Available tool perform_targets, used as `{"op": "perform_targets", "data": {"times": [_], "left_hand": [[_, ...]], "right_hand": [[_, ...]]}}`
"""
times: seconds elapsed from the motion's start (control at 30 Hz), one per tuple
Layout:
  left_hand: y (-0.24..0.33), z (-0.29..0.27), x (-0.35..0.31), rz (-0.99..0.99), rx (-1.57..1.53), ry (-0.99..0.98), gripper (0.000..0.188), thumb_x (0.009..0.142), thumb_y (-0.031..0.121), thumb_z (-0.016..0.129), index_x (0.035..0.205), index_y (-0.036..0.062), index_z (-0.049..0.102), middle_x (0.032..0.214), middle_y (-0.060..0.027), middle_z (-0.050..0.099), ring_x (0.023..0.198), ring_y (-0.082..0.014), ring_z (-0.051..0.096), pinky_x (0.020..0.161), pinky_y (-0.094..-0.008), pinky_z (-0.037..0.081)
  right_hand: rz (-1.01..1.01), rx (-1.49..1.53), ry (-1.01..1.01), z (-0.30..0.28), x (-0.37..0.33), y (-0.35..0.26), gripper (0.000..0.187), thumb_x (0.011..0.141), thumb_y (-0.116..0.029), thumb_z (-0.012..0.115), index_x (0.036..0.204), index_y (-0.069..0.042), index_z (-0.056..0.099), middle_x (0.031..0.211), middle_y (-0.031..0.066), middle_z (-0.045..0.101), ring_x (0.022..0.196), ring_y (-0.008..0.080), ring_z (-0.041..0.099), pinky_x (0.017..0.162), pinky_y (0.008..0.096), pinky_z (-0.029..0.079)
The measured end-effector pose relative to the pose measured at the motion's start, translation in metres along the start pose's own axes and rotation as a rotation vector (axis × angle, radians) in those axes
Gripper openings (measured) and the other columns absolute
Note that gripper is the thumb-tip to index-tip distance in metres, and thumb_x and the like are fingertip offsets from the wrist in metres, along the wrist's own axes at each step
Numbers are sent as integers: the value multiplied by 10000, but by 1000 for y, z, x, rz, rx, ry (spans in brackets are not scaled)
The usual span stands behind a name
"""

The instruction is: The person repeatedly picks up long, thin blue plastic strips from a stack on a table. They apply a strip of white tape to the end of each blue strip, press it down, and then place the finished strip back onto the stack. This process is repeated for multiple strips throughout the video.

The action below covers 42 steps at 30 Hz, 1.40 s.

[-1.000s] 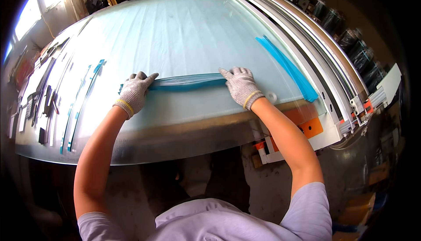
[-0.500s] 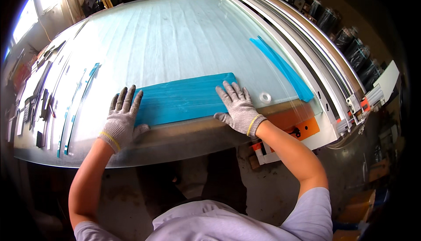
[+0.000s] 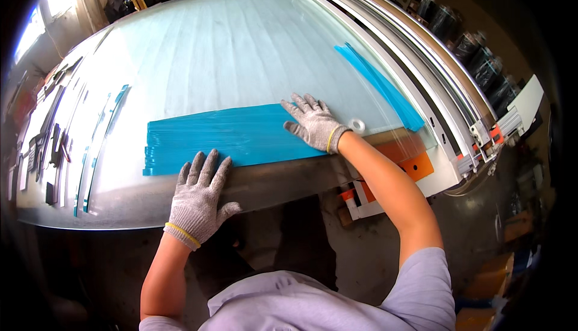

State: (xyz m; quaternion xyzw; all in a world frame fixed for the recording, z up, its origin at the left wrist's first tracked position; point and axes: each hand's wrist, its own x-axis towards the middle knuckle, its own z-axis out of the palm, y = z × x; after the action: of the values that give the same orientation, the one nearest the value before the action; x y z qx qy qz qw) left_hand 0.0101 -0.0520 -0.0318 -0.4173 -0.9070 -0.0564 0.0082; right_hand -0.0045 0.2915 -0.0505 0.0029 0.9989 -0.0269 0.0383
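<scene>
A wide band of bright blue strips (image 3: pixel 211 132), laid tightly side by side, lies across the near part of the large pale table (image 3: pixel 217 48). Its left end is uneven. My left hand (image 3: pixel 198 201), in a grey knitted glove with a yellow cuff line, is at the table's near edge, fingers spread, their tips by the band's lower edge. Whether they touch it I cannot tell. My gloved right hand (image 3: pixel 315 125) lies flat over the band's right end and hides its corner. Neither hand grips anything.
A small white ring (image 3: pixel 357 126) sits right of my right hand. Farther right lies a bundle of blue strips (image 3: pixel 382 87) beside a long rail assembly (image 3: pixel 415 60). Thin blue-marked strips (image 3: pixel 108 141) and dark tools (image 3: pixel 51 132) lie at left. Wrapped rolls (image 3: pixel 466 45) stand beyond the rail.
My left hand has come off the band's left end and moved right and nearer to me, uncovering that end. My right hand has shifted slightly left and away from me, still on the band.
</scene>
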Motion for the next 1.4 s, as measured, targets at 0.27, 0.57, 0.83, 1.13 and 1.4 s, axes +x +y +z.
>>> {"op": "perform_targets", "data": {"times": [0.27, 0.57, 0.83, 1.13, 1.4], "left_hand": [[6, 0, -3, 11, -62, 162, 862, 806, 496, 757, 1512, 89, 476, 1627, -196, 349, 1513, -450, 274, 1242, -574, 216], [59, 11, 33, 284, -125, 91, 845, 821, 497, 757, 1508, 92, 480, 1581, -113, 453, 1473, -418, 365, 1209, -569, 279], [52, 1, 16, 334, -148, -6, 800, 755, 422, 809, 1458, 137, 555, 1543, -106, 505, 1435, -427, 415, 1191, -590, 299], [47, 6, 15, 329, -203, 41, 787, 684, 310, 863, 1407, 133, 604, 1521, -99, 528, 1449, -425, 403, 1189, -585, 308], [63, 16, 34, 120, -205, 242, 763, 615, 199, 894, 1336, 158, 647, 1555, -99, 481, 1496, -420, 322, 1196, -574, 313]], "right_hand": [[-11, 369, 471, 5, -57, -10, 686, 1032, -617, 421, 1499, -116, 463, 1505, 213, 458, 1413, 391, 413, 1174, 498, 333], [557, 1251, 892, 56, -203, -80, 133, 1033, -50, 546, 920, -22, 611, 802, 23, 623, 710, 75, 554, 651, 231, 463], [581, 1711, 630, 67, -200, -81, 305, 1043, -282, 631, 1017, 16, 692, 873, 103, 744, 713, 137, 705, 640, 257, 556], [581, 1578, 723, 68, -182, -93, 146, 970, -122, 720, 930, 18, 701, 776, 69, 722, 624, 108, 669, 609, 247, 536], [422, 1140, 939, 78, -186, -97, 100, 913, -39, 758, 934, 25, 685, 793, 108, 688, 649, 159, 649, 614, 296, 511]]}}
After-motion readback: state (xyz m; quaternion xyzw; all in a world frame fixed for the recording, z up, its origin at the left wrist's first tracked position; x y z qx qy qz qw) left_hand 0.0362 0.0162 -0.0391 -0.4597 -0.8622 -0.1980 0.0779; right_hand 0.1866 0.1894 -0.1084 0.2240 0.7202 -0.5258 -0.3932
